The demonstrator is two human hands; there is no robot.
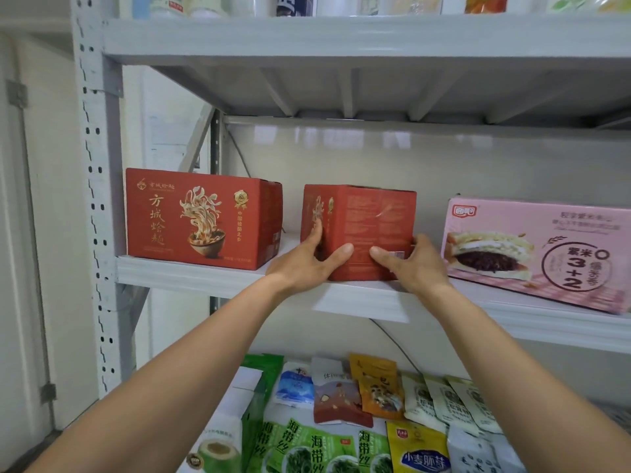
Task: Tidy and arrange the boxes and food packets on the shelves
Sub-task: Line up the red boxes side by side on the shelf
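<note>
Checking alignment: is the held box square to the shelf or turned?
Turned: the box shows a corner and two faces toward the camera.

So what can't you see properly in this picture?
Head view:
Top-shelf items: cut off by the top edge.
Pink box: right end past the right edge.
Middle box: print blurred; fingers of the right hand hide behind it.
Green packets: cut off by the bottom edge.
</note>
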